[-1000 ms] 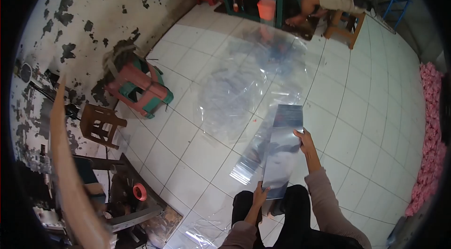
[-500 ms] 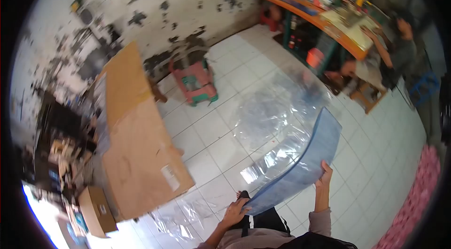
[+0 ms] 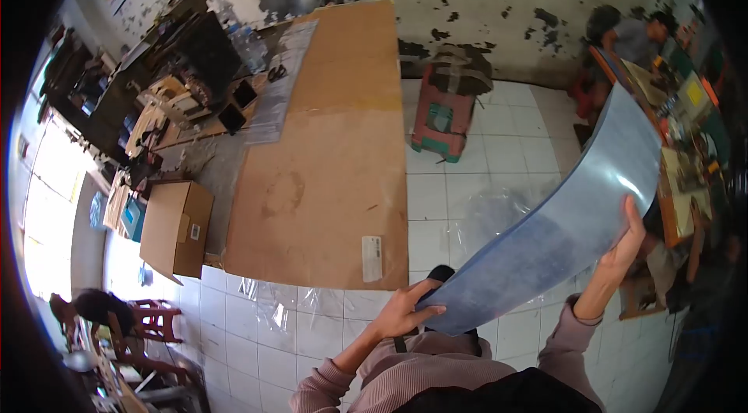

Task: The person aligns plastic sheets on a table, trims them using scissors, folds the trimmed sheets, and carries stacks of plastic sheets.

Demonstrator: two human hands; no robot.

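A long, bluish stack of plastic sheets (image 3: 545, 226) stretches between my two hands, bending along its length and shining near the far end. My left hand (image 3: 407, 310) grips the near left end, thumb on top. Along the right edge, my right hand (image 3: 625, 240) holds the stack with its fingers against the side. Left of the stack stands a table covered with brown cardboard (image 3: 327, 179). A strip of clear plastic (image 3: 284, 90) lies on its far left part, with scissors (image 3: 276, 72) on it.
A cardboard box (image 3: 178, 227) stands left of the table. Beyond the table is a red and green stool-like object (image 3: 442, 121). Clear plastic (image 3: 491, 214) lies on the tiled floor. People sit at an orange-edged bench (image 3: 676, 202) on the right. Red stools (image 3: 156, 321) are lower left.
My view has turned left, bringing the cardboard-covered table to the middle. Both hands still hold the plastic stack, which is now raised higher and nearer to me.
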